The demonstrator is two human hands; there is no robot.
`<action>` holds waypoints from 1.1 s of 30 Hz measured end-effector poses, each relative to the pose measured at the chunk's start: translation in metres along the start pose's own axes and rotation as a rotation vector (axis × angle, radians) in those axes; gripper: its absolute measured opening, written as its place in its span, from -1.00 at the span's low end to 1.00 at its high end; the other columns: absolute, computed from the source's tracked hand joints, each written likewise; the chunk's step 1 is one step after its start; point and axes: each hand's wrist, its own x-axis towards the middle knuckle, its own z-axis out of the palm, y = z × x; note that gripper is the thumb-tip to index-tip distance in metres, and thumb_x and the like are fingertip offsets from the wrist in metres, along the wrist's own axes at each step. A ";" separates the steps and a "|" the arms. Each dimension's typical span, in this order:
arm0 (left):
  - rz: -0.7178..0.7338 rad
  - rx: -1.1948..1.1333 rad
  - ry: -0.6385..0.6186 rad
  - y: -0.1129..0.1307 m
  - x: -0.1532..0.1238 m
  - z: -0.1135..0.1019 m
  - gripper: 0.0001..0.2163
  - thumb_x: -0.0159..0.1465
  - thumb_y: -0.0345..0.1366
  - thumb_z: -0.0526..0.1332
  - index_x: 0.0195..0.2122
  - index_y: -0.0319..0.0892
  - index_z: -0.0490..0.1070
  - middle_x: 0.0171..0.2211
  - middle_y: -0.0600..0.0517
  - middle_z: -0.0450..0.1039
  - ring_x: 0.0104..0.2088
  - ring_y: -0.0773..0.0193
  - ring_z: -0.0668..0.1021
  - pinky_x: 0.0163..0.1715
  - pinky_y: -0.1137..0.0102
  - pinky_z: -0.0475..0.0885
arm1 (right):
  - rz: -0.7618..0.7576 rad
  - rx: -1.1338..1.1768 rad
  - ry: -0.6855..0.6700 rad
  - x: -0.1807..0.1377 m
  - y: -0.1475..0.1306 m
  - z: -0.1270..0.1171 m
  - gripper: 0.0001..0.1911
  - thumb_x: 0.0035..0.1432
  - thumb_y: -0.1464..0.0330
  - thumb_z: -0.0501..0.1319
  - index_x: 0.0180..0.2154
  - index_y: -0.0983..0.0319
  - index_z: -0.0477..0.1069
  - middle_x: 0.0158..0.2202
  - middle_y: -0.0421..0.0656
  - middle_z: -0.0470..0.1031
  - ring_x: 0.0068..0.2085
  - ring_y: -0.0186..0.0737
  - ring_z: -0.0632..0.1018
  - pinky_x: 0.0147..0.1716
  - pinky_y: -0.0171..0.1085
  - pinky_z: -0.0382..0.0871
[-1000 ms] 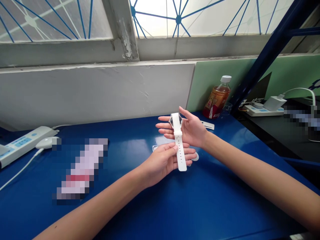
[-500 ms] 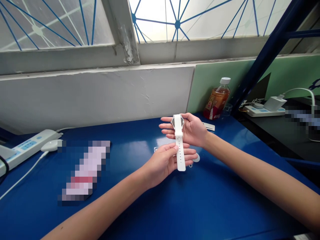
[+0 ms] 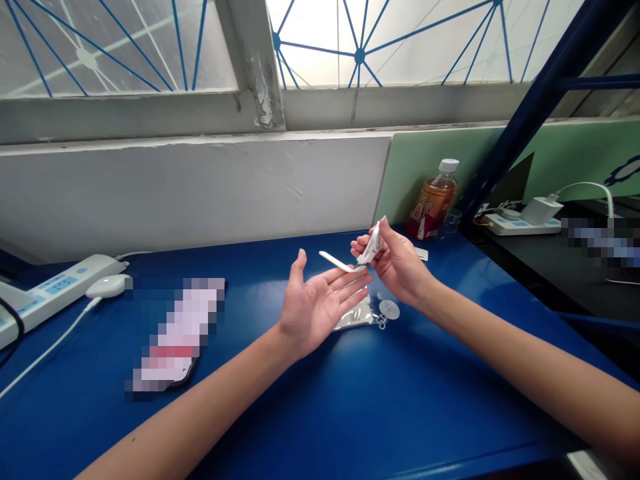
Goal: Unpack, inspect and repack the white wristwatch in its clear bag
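Note:
A white wristwatch (image 3: 371, 248) is pinched between the thumb and fingers of my right hand (image 3: 400, 263), its face turned side-on. The loose end of its white strap reaches left over the fingers of my left hand (image 3: 315, 303). That hand lies palm up with its fingers stretched out and the thumb raised. Whether the strap rests on those fingertips I cannot tell. Below the hands, a clear plastic bag (image 3: 356, 316) lies on the blue desk (image 3: 280, 413), with a pale round disc (image 3: 389, 309) and a small ring-like piece (image 3: 381, 323) beside it.
A phone (image 3: 180, 333), blurred out, lies to the left. Behind it are a white power strip (image 3: 60, 287) and a white charger (image 3: 107, 286) with a cable. An orange drink bottle (image 3: 434, 203) stands by the wall, and a second power strip (image 3: 523, 223) sits further right.
My right hand has closed on the watch and turned it side-on. My left thumb has let go of the strap, and the left hand has opened palm up. The bag below now shows more.

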 end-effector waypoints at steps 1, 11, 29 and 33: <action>0.001 0.046 -0.007 -0.003 0.000 0.000 -0.32 0.35 0.18 0.02 0.01 -0.48 0.44 0.07 -0.38 0.45 0.18 -0.13 0.44 0.22 0.13 0.27 | -0.070 -0.065 0.014 -0.006 0.002 -0.002 -0.65 0.07 0.04 0.38 -0.41 0.19 0.50 -0.37 -0.16 0.63 -0.30 -0.22 0.63 -0.16 -0.23 0.53; 0.007 0.477 -0.049 -0.029 0.001 -0.002 -0.64 0.24 -0.08 0.36 -0.16 -0.33 0.50 -0.38 -0.03 0.52 -0.36 0.29 0.59 -0.18 0.33 0.51 | -0.162 -0.406 -0.160 -0.035 0.006 -0.013 -0.63 0.29 0.06 0.16 -0.12 0.12 0.59 0.12 -0.10 0.52 0.19 0.03 0.44 0.09 -0.05 0.35; -0.074 0.540 0.091 -0.027 0.001 0.002 -0.67 0.37 -0.11 0.23 -0.21 -0.36 0.52 -0.28 -0.26 0.64 -0.23 0.06 0.70 -0.16 0.26 0.59 | 0.379 0.082 -0.517 -0.020 -0.012 -0.031 -0.37 0.30 -0.05 -0.04 0.10 0.27 0.39 0.21 0.07 0.40 0.27 0.01 0.37 0.21 -0.02 0.24; -0.064 0.545 0.087 -0.028 0.001 0.003 -0.65 0.33 -0.07 0.27 -0.22 -0.36 0.53 -0.28 -0.27 0.64 -0.24 0.05 0.69 -0.17 0.25 0.59 | 0.356 0.016 -0.517 -0.019 -0.011 -0.030 -0.37 0.29 -0.08 -0.06 0.09 0.22 0.41 0.19 0.04 0.44 0.23 0.00 0.42 0.13 -0.01 0.34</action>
